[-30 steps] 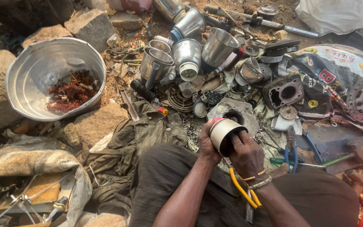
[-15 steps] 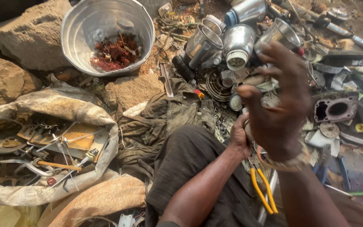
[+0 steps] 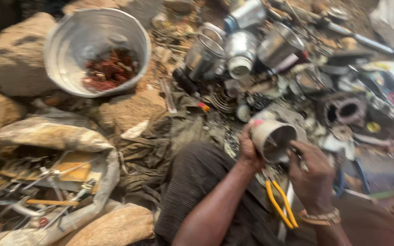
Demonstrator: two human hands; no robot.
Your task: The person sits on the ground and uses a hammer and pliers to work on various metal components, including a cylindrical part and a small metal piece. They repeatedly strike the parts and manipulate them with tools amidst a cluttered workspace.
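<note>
Left hand (image 3: 248, 152) grips a metal cylinder (image 3: 273, 139); right hand (image 3: 313, 175) pinches a small tool at its rim.

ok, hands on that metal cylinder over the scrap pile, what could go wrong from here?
1. The left hand grips the open grey metal cylinder by its rim while the right hand works at the mouth; a slip could cut fingers.
2. The yellow-handled pliers lie loose below both hands and could get knocked away.
3. Dropped, the cylinder would land among the shiny steel cans and be hard to pick out.
</note>
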